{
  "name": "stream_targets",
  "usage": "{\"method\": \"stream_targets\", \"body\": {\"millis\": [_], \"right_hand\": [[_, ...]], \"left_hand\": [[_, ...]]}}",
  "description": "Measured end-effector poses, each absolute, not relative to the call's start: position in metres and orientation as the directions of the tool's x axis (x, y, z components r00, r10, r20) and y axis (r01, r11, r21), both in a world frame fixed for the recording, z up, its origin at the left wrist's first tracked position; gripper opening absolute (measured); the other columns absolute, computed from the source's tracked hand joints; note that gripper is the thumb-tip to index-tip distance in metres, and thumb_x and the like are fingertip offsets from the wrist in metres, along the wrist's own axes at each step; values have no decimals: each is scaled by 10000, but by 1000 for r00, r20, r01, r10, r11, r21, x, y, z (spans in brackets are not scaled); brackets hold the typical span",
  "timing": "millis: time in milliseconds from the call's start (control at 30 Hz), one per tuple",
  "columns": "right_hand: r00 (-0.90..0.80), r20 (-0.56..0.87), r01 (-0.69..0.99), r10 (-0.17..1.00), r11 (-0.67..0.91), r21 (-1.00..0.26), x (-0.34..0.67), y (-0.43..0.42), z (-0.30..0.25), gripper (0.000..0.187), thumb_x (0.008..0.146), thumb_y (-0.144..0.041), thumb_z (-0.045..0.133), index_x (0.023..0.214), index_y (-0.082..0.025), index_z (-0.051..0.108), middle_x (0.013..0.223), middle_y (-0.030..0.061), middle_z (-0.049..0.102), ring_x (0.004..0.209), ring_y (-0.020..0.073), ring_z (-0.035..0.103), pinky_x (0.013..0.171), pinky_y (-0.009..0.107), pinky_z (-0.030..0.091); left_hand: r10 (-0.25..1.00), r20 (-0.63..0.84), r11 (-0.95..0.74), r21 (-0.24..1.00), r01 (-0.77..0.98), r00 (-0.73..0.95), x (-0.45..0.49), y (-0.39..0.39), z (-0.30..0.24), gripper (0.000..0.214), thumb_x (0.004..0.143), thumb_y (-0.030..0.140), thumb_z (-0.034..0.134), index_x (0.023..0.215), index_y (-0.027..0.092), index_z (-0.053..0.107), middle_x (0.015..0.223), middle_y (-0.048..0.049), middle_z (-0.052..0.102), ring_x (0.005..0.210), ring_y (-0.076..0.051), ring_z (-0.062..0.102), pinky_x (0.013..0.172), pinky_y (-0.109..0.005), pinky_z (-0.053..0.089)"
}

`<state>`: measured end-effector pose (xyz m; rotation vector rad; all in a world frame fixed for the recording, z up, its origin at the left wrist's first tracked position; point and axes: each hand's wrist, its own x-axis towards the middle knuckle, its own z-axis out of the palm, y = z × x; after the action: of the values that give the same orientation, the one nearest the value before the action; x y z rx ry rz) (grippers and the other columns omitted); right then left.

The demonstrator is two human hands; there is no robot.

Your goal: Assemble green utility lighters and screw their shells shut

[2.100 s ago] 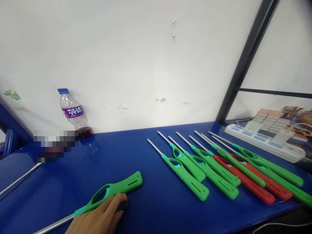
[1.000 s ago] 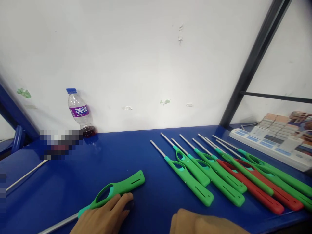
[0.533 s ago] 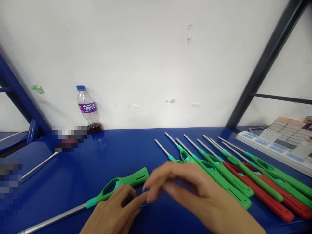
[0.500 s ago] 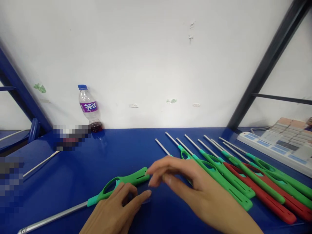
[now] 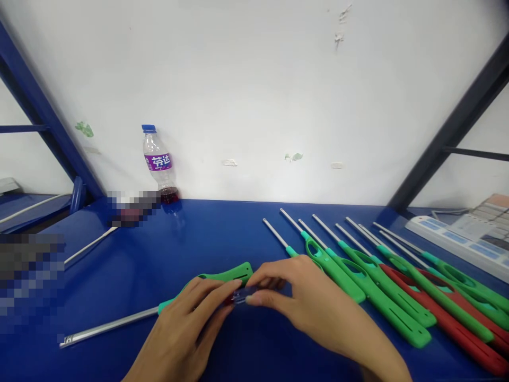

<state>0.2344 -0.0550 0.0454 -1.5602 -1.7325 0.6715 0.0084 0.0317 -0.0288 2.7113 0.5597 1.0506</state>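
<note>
Between my two hands is a small clear plastic piece (image 5: pixel 243 295) with a reddish part near the left fingertips. My left hand (image 5: pixel 191 313) pinches its left end, and the thumb and fingers of my right hand (image 5: pixel 306 297) pinch the other. Most of the piece is hidden by fingers. Just behind my left hand lies a green long-neck lighter (image 5: pixel 228 273), its silver tube pointing left and its loop handle partly covered. Right of my right hand, several more green lighters (image 5: pixel 382 302) and red lighters (image 5: pixel 449 329) lie in a slanted row, tubes pointing away.
A soda bottle (image 5: pixel 162 170) with some dark liquid stands against the wall at the back left. On the right, a white power strip (image 5: pixel 457 241) lies on the blue table (image 5: pixel 214 233). A pale cord (image 5: pixel 89 248) and pixelated patches are at the left.
My hands have come together, and the clear piece now shows gripped between both. The right fingers have lowered and closed on it. The view has shifted, moving the scene slightly rightward.
</note>
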Motion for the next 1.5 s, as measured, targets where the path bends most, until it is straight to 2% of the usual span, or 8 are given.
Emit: {"method": "stream_targets", "body": {"millis": [67,200,300,433,667,967,1133,1500], "right_hand": [[52,214,591,975,143,-794,239,-55,47,103,1027,-321,735,974,-301,821,909,-46,833,816,185,762,765,296,553],[336,333,512,881,126,-850,248,-56,46,273,1098,-492,589,1017,-281,740,764,-42,722,667,147,669,624,273,509],[473,399,485,786,147,-862,248,-55,44,333,1092,-573,568,1029,-276,705,818,-19,739,694,151,680,592,266,506],[489,448,449,749,225,-865,247,-53,42,286,1089,-541,593,1062,-277,701,1048,22,803,778,159,751,587,257,545],[395,458,541,796,202,-816,246,-51,40,219,1103,-448,596,1101,-286,744,931,4,804,794,169,770,611,252,549],[372,484,565,792,220,-795,240,-51,42,229,1114,-428,571,1118,-276,742,937,13,799,797,174,773,572,242,547],[349,493,560,797,244,-792,241,-51,41,233,1120,-423,562,1151,-283,745,946,10,802,806,170,768,589,245,556],[305,508,594,805,257,-763,237,-53,41,237,1112,-361,603,1278,-342,771,1160,-1,781,784,134,714,597,241,558]], "left_hand": [[444,632,-895,275,352,635,9,32,-30,337,1122,200,551,1434,322,589,1247,-28,694,1164,-216,626,1004,-341,575],[533,648,-819,233,524,545,9,36,-38,289,1095,224,564,1359,300,651,1370,-100,607,1255,-337,548,1026,-586,538],[580,570,-797,248,551,582,8,40,-47,324,1089,261,553,1395,305,650,1392,-111,628,1269,-368,573,1010,-649,533],[598,514,-798,302,522,616,8,42,-53,382,1100,257,516,1449,339,646,1338,-76,716,1230,-337,652,1016,-604,561],[582,530,-811,319,491,617,9,44,-47,357,1093,277,513,1383,329,715,1318,-70,752,1186,-311,711,1000,-530,605],[602,499,-799,388,460,624,9,43,-43,311,1078,314,544,1307,322,754,1284,-64,764,1171,-296,726,1007,-504,629],[582,505,-813,382,440,637,10,44,-38,296,1065,306,558,1279,300,763,1237,-66,782,1125,-291,745,963,-488,650],[532,482,-844,367,391,696,10,40,-37,325,1083,248,544,1350,319,715,1289,-49,754,1169,-276,712,993,-469,631]]}}
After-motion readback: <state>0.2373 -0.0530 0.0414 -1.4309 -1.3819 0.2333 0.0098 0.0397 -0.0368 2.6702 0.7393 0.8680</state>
